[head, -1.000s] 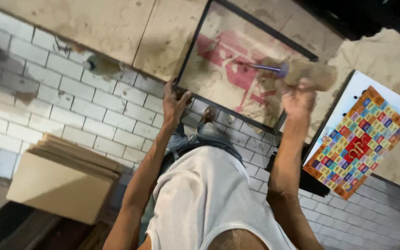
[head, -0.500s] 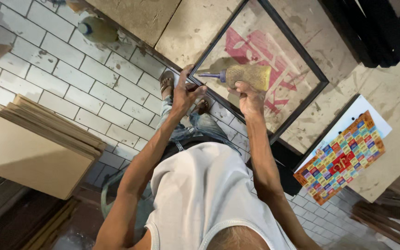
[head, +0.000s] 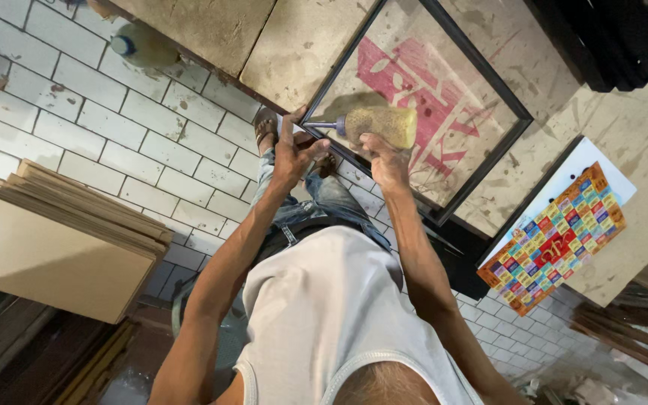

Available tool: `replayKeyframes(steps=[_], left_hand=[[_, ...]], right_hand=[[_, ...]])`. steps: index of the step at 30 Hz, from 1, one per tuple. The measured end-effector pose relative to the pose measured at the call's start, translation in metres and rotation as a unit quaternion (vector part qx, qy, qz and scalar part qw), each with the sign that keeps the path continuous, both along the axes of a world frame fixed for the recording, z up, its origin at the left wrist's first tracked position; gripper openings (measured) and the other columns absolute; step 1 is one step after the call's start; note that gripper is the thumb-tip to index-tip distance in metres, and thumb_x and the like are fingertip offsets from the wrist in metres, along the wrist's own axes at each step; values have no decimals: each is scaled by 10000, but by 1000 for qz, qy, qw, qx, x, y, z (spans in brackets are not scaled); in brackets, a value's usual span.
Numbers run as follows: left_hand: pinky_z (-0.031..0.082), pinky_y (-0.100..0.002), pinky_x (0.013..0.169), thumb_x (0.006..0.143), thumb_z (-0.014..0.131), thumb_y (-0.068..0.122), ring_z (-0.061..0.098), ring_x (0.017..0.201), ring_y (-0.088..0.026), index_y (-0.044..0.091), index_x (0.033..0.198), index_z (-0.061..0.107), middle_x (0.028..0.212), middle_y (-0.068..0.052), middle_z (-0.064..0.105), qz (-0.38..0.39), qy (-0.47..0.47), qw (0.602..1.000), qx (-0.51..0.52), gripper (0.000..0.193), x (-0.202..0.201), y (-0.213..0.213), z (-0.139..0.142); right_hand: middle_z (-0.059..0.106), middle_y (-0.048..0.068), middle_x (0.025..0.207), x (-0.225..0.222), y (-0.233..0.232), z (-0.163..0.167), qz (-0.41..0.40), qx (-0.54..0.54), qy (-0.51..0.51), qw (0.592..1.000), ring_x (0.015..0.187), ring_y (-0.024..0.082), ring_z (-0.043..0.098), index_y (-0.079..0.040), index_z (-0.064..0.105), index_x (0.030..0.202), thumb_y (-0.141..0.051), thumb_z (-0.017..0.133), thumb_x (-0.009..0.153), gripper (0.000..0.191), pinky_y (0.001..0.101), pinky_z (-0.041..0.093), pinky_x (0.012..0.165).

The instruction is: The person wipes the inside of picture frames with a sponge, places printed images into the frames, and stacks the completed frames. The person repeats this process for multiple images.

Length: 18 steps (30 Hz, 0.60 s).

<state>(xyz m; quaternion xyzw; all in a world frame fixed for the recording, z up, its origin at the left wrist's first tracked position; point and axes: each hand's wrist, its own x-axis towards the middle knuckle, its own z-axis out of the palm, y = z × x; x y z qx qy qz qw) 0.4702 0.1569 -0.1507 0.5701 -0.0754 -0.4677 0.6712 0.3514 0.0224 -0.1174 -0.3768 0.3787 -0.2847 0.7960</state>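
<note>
A black rectangular frame [head: 339, 64] with a red-printed panel inside lies on a stained stone slab [head: 294, 45]. My right hand [head: 384, 161] grips a yellowish plastic bottle [head: 384, 124] lying sideways, its blue nozzle pointing at the frame's near left corner. My left hand [head: 294, 154] rests on that corner, fingers by the nozzle tip. My white vest, jeans and a sandalled foot [head: 266, 127] show below the hands.
A stack of tan boards [head: 61, 247] lies at the left on the white tiled floor [head: 114, 150]. A colourful printed sheet on a white backing [head: 553, 240] sits at the right. A pale bottle [head: 140, 46] lies at the slab's edge, upper left.
My right hand brought the bottle from the frame's right side to its near left corner. My left hand stayed at that corner, now by the nozzle.
</note>
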Motion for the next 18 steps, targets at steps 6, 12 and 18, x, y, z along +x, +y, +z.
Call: replayKeyframes(steps=[6, 12, 18], left_hand=[[621, -320, 711, 909, 780, 24, 738, 843, -206, 91, 1487, 281, 980, -182, 747, 19, -18, 1000, -11, 766, -5, -3, -3], [639, -317, 726, 905, 762, -12, 737, 905, -209, 77, 1469, 323, 1065, -180, 741, 40, 31, 999, -4, 720, -8, -6, -3], [638, -330, 722, 879, 767, -51, 736, 907, -223, 53, 1440, 358, 1087, -200, 725, 54, 45, 998, -4, 703, -7, -10, 1]], right_hand=[[742, 145, 1007, 1, 4, 9, 12, -37, 5, 999, 830, 212, 722, 43, 650, 1237, 94, 785, 835, 426, 430, 663, 770], [749, 149, 974, 7, -14, 6, -24, -100, -9, 995, 836, 242, 743, 53, 669, 1161, 89, 794, 822, 362, 434, 673, 747], [763, 176, 966, 23, -57, 5, -49, -121, -4, 991, 813, 256, 719, 78, 731, 1024, 93, 812, 845, 198, 431, 633, 776]])
